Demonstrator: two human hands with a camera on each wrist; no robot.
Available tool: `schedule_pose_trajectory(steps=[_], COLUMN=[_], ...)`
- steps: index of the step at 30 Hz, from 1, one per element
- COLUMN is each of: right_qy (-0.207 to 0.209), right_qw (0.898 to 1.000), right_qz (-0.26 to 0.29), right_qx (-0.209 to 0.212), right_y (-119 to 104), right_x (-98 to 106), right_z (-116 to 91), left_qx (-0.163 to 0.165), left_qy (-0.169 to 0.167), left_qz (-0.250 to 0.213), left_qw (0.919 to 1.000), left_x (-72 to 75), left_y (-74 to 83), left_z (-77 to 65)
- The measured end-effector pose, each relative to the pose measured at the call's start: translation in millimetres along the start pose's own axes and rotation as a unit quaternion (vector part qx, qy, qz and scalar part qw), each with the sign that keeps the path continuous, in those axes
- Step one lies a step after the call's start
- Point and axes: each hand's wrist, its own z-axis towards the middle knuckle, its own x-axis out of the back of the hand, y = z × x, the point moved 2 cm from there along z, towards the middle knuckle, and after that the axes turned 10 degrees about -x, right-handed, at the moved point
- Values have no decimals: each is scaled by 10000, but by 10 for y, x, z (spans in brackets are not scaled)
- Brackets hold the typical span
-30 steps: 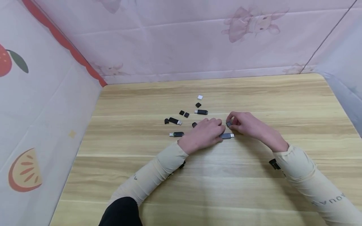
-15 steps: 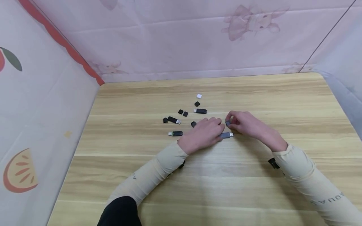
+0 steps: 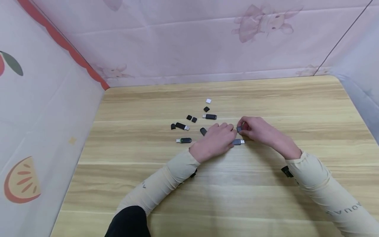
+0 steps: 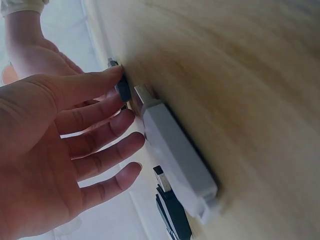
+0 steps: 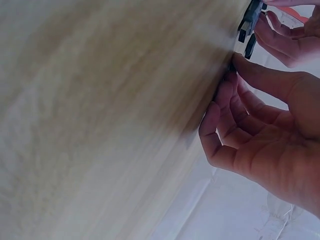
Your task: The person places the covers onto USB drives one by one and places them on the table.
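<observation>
My left hand (image 3: 214, 141) pinches a grey-blue USB stick (image 3: 238, 142) between thumb and index finger, its metal plug pointing right. The same USB stick (image 4: 123, 89) shows at the fingertips in the left wrist view, low over the wood. My right hand (image 3: 255, 130) holds a small dark grey-blue cap (image 3: 239, 129) in its fingertips, just above that plug in the head view. Thumb and fingers of the right hand (image 5: 270, 125) meet at the tabletop; the cap is mostly hidden there. A black end of another stick (image 3: 203, 131) peeks out beside the left hand.
Several loose caps lie left and behind, among them a white cap (image 3: 208, 101) and a black cap (image 3: 206, 109). Uncapped black sticks (image 3: 211, 117) lie near them, plus a green-tinged one (image 3: 184, 140). A light grey stick (image 4: 175, 155) is close below the left palm.
My left hand has shifted very slightly right, showing more of the black stick behind it. The right hand stays nearly in place with the cap.
</observation>
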Motion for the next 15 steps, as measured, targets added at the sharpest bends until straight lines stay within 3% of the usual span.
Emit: schedule_pose_trajectory(steps=[15], right_qy=[18], right_qw=[10000], right_qz=[-16], right_qx=[-39], right_y=[12], right_x=[-21], right_z=[22], left_qx=[63], left_qy=[42], left_qz=[234], left_qw=[9997], left_x=[23], left_y=[31], left_z=[-7])
